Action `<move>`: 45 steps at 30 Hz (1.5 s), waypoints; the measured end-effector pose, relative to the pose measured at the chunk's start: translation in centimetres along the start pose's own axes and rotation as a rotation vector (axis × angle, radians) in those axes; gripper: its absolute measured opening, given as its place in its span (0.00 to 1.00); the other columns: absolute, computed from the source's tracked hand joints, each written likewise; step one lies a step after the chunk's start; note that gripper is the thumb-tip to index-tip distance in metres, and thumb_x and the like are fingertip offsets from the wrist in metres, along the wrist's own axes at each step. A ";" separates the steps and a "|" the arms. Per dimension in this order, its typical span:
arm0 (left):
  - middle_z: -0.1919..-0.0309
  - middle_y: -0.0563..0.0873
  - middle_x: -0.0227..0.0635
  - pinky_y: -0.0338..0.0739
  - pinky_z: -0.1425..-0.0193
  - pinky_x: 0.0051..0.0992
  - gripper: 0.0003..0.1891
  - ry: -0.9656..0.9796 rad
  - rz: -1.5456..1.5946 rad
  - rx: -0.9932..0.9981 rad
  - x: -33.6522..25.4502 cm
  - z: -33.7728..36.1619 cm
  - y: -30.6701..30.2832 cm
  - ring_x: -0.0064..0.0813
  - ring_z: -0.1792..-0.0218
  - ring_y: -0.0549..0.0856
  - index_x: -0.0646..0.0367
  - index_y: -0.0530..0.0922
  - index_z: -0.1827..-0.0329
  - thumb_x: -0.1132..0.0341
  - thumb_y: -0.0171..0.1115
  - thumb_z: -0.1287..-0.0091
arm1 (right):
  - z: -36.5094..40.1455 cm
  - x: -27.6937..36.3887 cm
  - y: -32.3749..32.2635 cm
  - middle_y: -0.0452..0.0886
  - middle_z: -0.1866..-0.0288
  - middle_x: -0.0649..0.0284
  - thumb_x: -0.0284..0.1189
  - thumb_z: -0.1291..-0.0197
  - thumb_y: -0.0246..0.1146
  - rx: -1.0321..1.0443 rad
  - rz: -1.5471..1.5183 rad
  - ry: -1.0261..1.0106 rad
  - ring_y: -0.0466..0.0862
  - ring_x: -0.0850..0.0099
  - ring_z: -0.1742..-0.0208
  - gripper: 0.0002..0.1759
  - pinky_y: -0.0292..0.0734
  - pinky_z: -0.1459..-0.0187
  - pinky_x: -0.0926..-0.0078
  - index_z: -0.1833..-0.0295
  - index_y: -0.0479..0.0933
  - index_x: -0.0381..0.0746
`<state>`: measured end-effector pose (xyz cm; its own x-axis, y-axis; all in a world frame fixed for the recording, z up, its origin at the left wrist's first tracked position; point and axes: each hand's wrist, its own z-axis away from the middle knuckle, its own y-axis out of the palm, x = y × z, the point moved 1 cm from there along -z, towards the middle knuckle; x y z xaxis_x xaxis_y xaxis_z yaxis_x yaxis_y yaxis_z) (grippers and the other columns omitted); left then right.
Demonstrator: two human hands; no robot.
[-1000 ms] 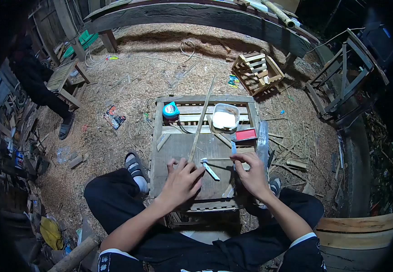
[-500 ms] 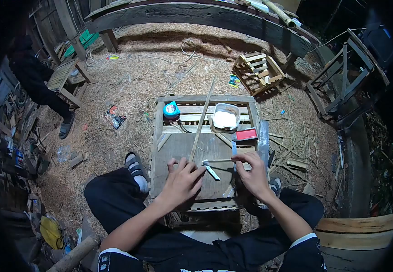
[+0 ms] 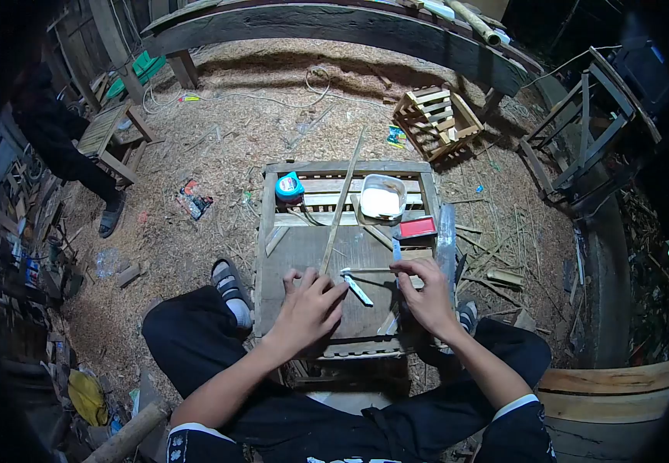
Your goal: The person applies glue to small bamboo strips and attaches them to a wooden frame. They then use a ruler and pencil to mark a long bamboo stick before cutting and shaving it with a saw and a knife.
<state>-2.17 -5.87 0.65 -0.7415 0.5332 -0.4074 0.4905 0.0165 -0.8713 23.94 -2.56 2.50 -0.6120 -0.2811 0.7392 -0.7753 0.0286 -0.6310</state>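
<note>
Pinching the right end of a thin stick (image 3: 369, 270), right hand (image 3: 427, 301) sits just right of frame centre, thumb and forefinger closed on it. Stick runs roughly level across the dark board (image 3: 296, 251) on a slatted table (image 3: 311, 167). Left hand (image 3: 307, 309), left of centre, fingers bent over the board beside the lower end of a long bamboo strip (image 3: 342, 204); can't tell if it grips anything. Short pale strip (image 3: 361, 293) slants down-right from near the left fingertips; too small to tell what it is.

Risks, my judgement: thin stick could snap or slip if the pinch tightens or twists, as it looks slender. Long strip pokes past the table's far edge, so a left-hand knock could swing it into the open plastic tub (image 3: 381, 199) and spill the white contents. Red case (image 3: 416, 227), right of the tub, could get bumped by a right-hand reach upward. Blue tape measure (image 3: 289, 187), upper left of table, looks safer.
</note>
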 end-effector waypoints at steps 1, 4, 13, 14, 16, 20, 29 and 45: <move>0.55 0.85 0.33 0.55 0.32 0.47 0.20 -0.001 0.001 0.004 0.0 0.0 0.0 0.35 0.44 0.78 0.51 0.87 0.37 0.62 0.72 0.33 | 0.0 0.1 -0.1 0.90 0.54 0.53 0.25 0.33 0.67 0.007 0.002 0.002 0.86 0.55 0.47 0.09 0.77 0.38 0.59 0.52 0.89 0.36; 0.54 0.84 0.34 0.55 0.31 0.49 0.21 -0.004 0.009 0.014 0.0 0.0 -0.1 0.36 0.42 0.78 0.52 0.86 0.37 0.62 0.72 0.33 | 0.0 0.3 -0.3 0.90 0.53 0.54 0.25 0.33 0.67 0.028 0.004 0.009 0.86 0.55 0.46 0.09 0.77 0.38 0.59 0.52 0.89 0.36; 0.54 0.84 0.33 0.55 0.32 0.49 0.22 -0.004 -0.010 0.024 -0.2 0.1 -0.1 0.35 0.41 0.78 0.52 0.86 0.37 0.62 0.72 0.34 | 0.1 0.3 -0.4 0.90 0.53 0.54 0.26 0.33 0.66 0.009 -0.002 0.004 0.85 0.55 0.45 0.09 0.77 0.38 0.59 0.52 0.89 0.35; 0.53 0.85 0.32 0.54 0.32 0.48 0.21 -0.009 -0.020 0.031 -0.2 0.1 -0.1 0.35 0.43 0.78 0.51 0.87 0.36 0.61 0.72 0.33 | 0.1 0.3 -0.5 0.90 0.53 0.54 0.26 0.32 0.66 0.013 0.001 0.000 0.85 0.54 0.45 0.09 0.76 0.38 0.59 0.52 0.89 0.35; 0.53 0.85 0.32 0.55 0.32 0.48 0.21 -0.008 -0.020 0.030 -0.2 0.1 0.0 0.34 0.42 0.78 0.51 0.87 0.36 0.61 0.72 0.33 | 0.1 0.4 -0.4 0.90 0.53 0.54 0.26 0.32 0.66 0.013 0.004 -0.004 0.85 0.54 0.45 0.09 0.77 0.38 0.59 0.51 0.89 0.35; 0.53 0.85 0.32 0.55 0.31 0.48 0.20 0.000 -0.027 0.029 -0.5 0.1 -0.1 0.34 0.42 0.79 0.51 0.87 0.37 0.62 0.72 0.33 | 0.1 0.2 -0.2 0.90 0.54 0.54 0.25 0.33 0.67 0.000 0.003 0.004 0.85 0.55 0.46 0.09 0.78 0.39 0.60 0.51 0.89 0.35; 0.49 0.85 0.34 0.55 0.31 0.48 0.27 -0.104 -0.015 -0.138 -1.9 0.4 0.8 0.38 0.43 0.78 0.54 0.83 0.35 0.52 0.76 0.33 | 0.0 0.4 -1.0 0.89 0.55 0.54 0.23 0.34 0.67 -0.053 -0.008 0.004 0.86 0.57 0.48 0.09 0.79 0.41 0.61 0.52 0.89 0.35; 0.42 0.84 0.36 0.54 0.36 0.51 0.63 -0.137 -0.037 -0.242 -2.0 -0.5 3.9 0.38 0.40 0.76 0.56 0.50 0.13 0.45 0.84 0.43 | 0.5 0.1 -2.1 0.91 0.54 0.56 0.25 0.34 0.67 -0.007 -0.016 0.056 0.86 0.57 0.45 0.09 0.78 0.38 0.61 0.53 0.90 0.36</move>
<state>1.44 -6.46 -1.78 -0.8078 0.4092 -0.4244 0.5450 0.2438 -0.8022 25.60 -3.12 3.78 -0.6074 -0.2274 0.7611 -0.7858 0.0317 -0.6177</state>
